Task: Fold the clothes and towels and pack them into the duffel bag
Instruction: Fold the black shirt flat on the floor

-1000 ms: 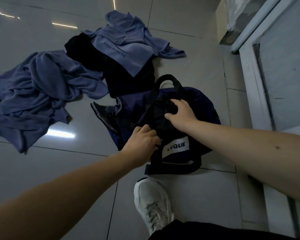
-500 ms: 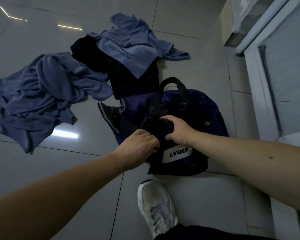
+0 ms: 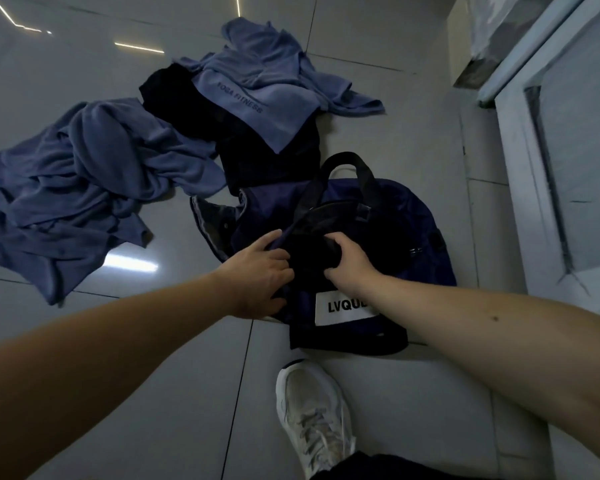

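- White shoe [image 3: 312, 410] on the tiled floor [image 3: 153, 393], nearest.
- Just beyond it lies the navy bag [image 3: 406, 216], its "LVQUE" label facing near and a door [image 3: 568, 150] to its right.
- Right hand [image 3: 347, 268] on the bag's top, fingers curled round a black fold.
- Left hand [image 3: 257, 275] at the bag's left side, fingertips hidden in the fabric; its grip cannot be told.
- Black garment [image 3: 257, 157] touches the bag's far edge.
- A blue "YOGA FITNESS" towel [image 3: 257, 88] lies over it.
- Crumpled blue cloth [image 3: 84, 188] lies far left.
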Motion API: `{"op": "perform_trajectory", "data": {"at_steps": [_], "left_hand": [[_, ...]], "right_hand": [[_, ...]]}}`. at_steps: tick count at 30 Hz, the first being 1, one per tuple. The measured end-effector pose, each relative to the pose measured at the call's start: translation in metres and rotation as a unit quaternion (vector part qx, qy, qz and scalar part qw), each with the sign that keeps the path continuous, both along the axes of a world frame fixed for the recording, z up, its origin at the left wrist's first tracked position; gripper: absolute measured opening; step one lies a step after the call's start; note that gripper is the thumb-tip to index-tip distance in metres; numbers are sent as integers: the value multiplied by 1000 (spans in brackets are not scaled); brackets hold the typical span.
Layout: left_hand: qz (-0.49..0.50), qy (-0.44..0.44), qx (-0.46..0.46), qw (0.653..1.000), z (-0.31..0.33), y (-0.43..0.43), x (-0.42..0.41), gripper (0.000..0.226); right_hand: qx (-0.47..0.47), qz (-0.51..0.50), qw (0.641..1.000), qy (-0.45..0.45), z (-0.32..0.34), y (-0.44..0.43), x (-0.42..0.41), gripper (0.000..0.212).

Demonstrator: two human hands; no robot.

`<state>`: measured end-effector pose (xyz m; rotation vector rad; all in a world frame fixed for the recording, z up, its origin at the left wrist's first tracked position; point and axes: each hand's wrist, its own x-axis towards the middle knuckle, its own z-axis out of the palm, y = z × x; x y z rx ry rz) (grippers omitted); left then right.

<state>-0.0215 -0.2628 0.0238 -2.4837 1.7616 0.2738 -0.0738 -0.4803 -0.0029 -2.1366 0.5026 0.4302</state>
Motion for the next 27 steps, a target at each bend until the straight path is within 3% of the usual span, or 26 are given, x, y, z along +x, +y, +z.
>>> {"op": "perform_trajectory", "data": {"at_steps": [3,6,9,11,14,18,22,27], "left_hand": [[-11,-9,-1,1000,2,4,13,27],[-26,-28,-44,998,3,5,19,32],[-36,-33,-77,996,1,5,21,31],[-36,-25,-74,996,0,5,21,29],[-24,-19,-74,997,-1,4,18,41],[12,-27,-91,995,-6,2,13,49],[40,-8,-15,999,-12,6,9,50],[93,39,92,991,-2,0,5,57]], "right_hand": [[-62,73,995,-3,-2,1,-5,68],[-203,118,972,-6,-3,11,-10,88],[-389,177,900,-82,3,13,-13,108],[-431,257,851,-154,4,7,-14,99],[-402,386,817,-150,1,1,-14,76],[-320,431,842,-48,-2,-2,-11,59],[-278,422,862,29,-2,-1,-4,75],[-255,437,860,63,-11,13,6,98]]}}
